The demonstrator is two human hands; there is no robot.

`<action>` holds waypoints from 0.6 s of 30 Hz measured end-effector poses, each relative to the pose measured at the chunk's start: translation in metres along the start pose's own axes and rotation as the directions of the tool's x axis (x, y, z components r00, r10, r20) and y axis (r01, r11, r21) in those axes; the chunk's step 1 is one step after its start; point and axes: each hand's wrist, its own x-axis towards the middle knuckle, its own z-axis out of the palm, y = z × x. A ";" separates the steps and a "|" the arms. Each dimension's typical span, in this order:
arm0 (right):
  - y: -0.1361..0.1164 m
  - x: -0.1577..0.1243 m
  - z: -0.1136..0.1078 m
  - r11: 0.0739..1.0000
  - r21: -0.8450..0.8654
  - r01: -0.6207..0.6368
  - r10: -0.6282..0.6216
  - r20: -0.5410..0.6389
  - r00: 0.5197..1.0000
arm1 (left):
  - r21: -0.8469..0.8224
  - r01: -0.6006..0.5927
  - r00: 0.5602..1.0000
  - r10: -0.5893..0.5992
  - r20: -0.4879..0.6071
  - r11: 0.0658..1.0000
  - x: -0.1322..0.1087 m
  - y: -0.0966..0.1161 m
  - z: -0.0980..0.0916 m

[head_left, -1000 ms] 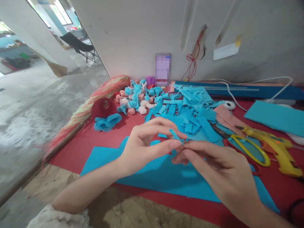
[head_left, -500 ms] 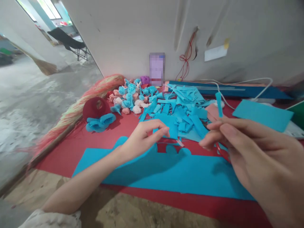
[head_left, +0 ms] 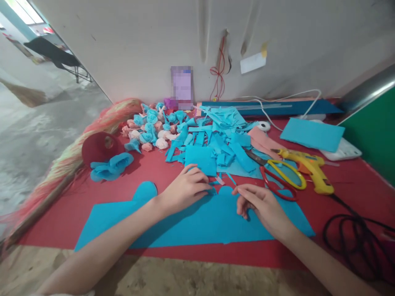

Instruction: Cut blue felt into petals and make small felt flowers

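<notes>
A long blue paper sheet (head_left: 197, 224) lies across the front of the red table top (head_left: 61, 205). My right hand (head_left: 259, 203) is over it, thumb and forefinger pinching a thin blue strip (head_left: 231, 179). My left hand (head_left: 189, 187) rests near the sheet's back edge, its fingers bent and slightly apart, with nothing visible in them. Small rounded blue pieces (head_left: 226, 190) lie between the hands. Just behind my left hand is a blue paper square (head_left: 201, 159), beside a heap of cut blue strips (head_left: 226, 139).
Scissors (head_left: 285, 172) and a yellow glue gun (head_left: 311, 164) lie right of the heap, a black cable (head_left: 348, 242) at far right. Paper flowers (head_left: 151, 127), a red roll (head_left: 100, 148) and large blue petals (head_left: 112, 166) stand left. A phone (head_left: 182, 87) leans on the wall.
My right hand has moved down and away from the camera, bringing the strip low over the sheet. My left hand has lowered. The view has turned right, showing the scissors and glue gun.
</notes>
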 end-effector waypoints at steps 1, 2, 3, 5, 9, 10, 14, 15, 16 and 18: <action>0.001 0.001 -0.001 1.000 -0.002 0.002 -0.002 0.003 1.000 | 0.004 -0.004 1.000 0.004 -0.016 1.000 0.000 0.000 0.000; 0.001 0.001 -0.001 1.000 -0.006 0.003 -0.003 0.007 1.000 | 0.007 -0.005 0.999 0.006 -0.034 1.000 0.000 0.000 0.001; 0.002 0.002 -0.001 1.000 -0.012 0.004 -0.004 0.012 1.000 | 0.010 -0.005 0.999 0.006 -0.054 1.000 0.000 0.000 0.002; 0.003 0.004 -0.001 1.000 -0.023 0.006 -0.005 0.018 1.000 | 0.010 -0.004 0.996 0.005 -0.083 1.000 -0.001 0.000 0.004; 0.004 0.005 -0.002 0.999 -0.040 0.011 -0.010 0.023 1.000 | 0.016 0.001 0.995 0.000 -0.101 1.000 -0.003 -0.001 0.007; 0.004 0.004 -0.002 0.999 -0.043 0.013 -0.012 0.024 1.000 | 0.020 0.002 0.995 0.000 -0.104 1.000 -0.003 -0.001 0.007; 0.005 0.003 -0.002 0.998 -0.058 0.018 -0.016 0.027 0.999 | 0.044 -0.025 0.993 0.030 -0.116 0.999 -0.001 -0.001 0.006; 0.005 0.003 -0.003 0.998 -0.061 0.019 -0.017 0.028 0.999 | 0.052 -0.032 0.992 0.038 -0.117 0.998 -0.001 -0.001 0.006; 0.005 0.003 -0.003 0.998 -0.063 0.020 -0.018 0.029 0.999 | 0.060 -0.040 0.992 0.046 -0.116 0.997 -0.001 -0.001 0.005; 0.006 0.003 -0.003 0.998 -0.066 0.022 -0.020 0.030 0.999 | 0.074 -0.053 0.992 0.061 -0.114 0.996 -0.001 0.000 0.004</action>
